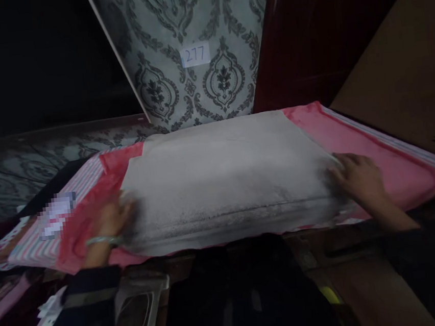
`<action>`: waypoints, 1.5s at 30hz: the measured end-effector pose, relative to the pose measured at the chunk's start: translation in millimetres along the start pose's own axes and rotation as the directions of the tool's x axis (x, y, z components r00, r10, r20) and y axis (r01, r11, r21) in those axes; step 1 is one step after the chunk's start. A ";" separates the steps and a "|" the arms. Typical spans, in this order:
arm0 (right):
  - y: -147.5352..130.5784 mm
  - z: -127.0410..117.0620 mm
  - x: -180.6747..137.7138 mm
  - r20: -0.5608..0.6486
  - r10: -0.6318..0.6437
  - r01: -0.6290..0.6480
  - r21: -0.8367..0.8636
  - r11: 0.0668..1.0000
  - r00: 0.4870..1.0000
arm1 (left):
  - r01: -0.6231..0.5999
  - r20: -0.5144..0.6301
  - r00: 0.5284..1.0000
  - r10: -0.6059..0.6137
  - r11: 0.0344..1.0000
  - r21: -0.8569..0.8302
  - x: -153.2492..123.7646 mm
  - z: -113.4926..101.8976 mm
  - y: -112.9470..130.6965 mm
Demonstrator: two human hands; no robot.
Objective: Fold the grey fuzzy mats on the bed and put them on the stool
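One grey cloth (pixel 218 168) lay mid pink cloth (pixel 357 136), reaching its near edge. L hand (pixel 112 218) was at left side, R hand (pixel 360 176) at right, fingers part-curled; couldn't tell grip b/c blur. Prob. soft, light; side edges looked best holds.

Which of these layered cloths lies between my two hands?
The pale grey cloth, on top, its sides at your left hand and right hand. The pink cloth lies beneath it; the striped cloth shows past the pink one's edges.
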State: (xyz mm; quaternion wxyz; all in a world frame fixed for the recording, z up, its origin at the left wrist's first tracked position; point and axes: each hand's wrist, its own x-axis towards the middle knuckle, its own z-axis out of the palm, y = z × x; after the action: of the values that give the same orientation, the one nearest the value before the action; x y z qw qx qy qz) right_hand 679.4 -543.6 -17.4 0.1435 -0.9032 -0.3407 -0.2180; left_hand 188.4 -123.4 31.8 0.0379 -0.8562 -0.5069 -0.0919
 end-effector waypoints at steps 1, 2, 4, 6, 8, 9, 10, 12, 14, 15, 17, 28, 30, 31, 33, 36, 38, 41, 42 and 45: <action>-19.1 4.7 6.8 -0.011 -0.112 0.113 0.030 0.993 0.994 | -0.139 0.033 0.989 0.142 0.988 -0.066 6.8 1.3 27.6; -40.2 10.8 13.1 -0.006 -0.216 0.215 0.064 0.974 0.976 | -0.283 0.071 0.954 0.292 0.952 -0.117 14.1 3.5 57.3; -82.3 26.4 22.3 0.026 -0.367 0.363 0.086 0.928 0.930 | -0.496 0.173 0.835 0.523 0.850 -0.176 28.1 10.3 115.9; -114.2 44.8 25.2 0.089 -0.459 0.452 0.089 0.888 0.884 | -0.551 0.249 0.778 0.577 0.817 -0.171 37.6 19.8 163.0; -130.1 62.8 22.8 0.167 -0.507 0.496 0.105 0.862 0.846 | -0.583 0.283 0.747 0.601 0.798 -0.155 40.0 31.8 192.0; -132.5 70.6 20.5 0.200 -0.516 0.503 0.117 0.857 0.833 | -0.588 0.281 0.749 0.600 0.798 -0.135 39.1 38.3 199.6; -132.2 77.1 18.1 0.223 -0.518 0.502 0.128 0.856 0.826 | -0.593 0.266 0.753 0.602 0.796 -0.123 37.8 44.7 203.3; -127.5 86.0 14.3 0.239 -0.510 0.489 0.145 0.860 0.826 | -0.607 0.233 0.752 0.617 0.786 -0.120 37.4 55.8 201.3; -122.4 90.2 12.9 0.242 -0.505 0.479 0.162 0.863 0.828 | -0.619 0.222 0.741 0.634 0.773 -0.139 45.7 62.4 190.7; -120.8 91.3 12.9 0.243 -0.504 0.475 0.172 0.863 0.828 | -0.611 0.226 0.746 0.627 0.779 -0.144 53.9 63.8 183.1; -119.7 92.9 13.7 0.245 -0.508 0.471 0.195 0.860 0.826 | -0.538 0.248 0.795 0.554 0.832 -0.136 77.4 63.2 164.6; -122.2 82.4 29.3 0.436 -0.493 0.422 0.254 0.870 0.753 | 0.156 0.126 0.980 -0.152 0.987 -0.025 160.2 65.6 96.0; -128.7 74.2 46.2 0.519 -0.483 0.390 0.284 0.876 0.706 | 0.186 0.055 0.982 -0.183 0.982 -0.045 161.2 70.2 95.1; -135.6 70.2 55.5 0.534 -0.483 0.382 0.297 0.875 0.694 | 0.180 0.035 0.983 -0.178 0.982 -0.057 161.3 71.6 94.8; -157.7 64.9 73.7 0.505 -0.509 0.399 0.317 0.860 0.697 | 0.149 0.004 0.989 -0.149 0.985 -0.087 161.0 72.4 94.4; -201.3 69.9 95.2 0.442 -0.592 0.480 0.347 0.806 0.674 | -0.064 -0.025 0.998 0.061 0.987 -0.146 160.3 70.6 92.9; -224.9 82.5 106.2 0.426 -0.629 0.521 0.352 0.778 0.651 | -0.244 -0.002 0.969 0.246 0.957 -0.155 160.4 69.5 92.0; -237.7 107.2 123.1 0.394 -0.660 0.572 0.330 0.751 0.640 | -0.314 0.103 0.940 0.326 0.942 -0.118 162.9 69.7 91.8; -235.7 114.7 129.6 0.389 -0.661 0.578 0.320 0.750 0.642 | -0.292 0.134 0.943 0.304 0.951 -0.103 164.3 70.1 91.9; -217.1 130.9 151.4 0.420 -0.624 0.553 0.291 0.780 0.659 | -0.201 0.177 0.962 0.208 0.978 -0.058 168.8 71.8 92.4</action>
State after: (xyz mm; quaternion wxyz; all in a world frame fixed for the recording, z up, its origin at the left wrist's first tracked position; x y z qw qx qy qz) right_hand 672.8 -248.8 -32.1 0.0348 -0.7558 -0.6538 0.0101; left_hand 357.0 -11.3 -2.9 -0.0164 -0.9093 -0.4153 -0.0191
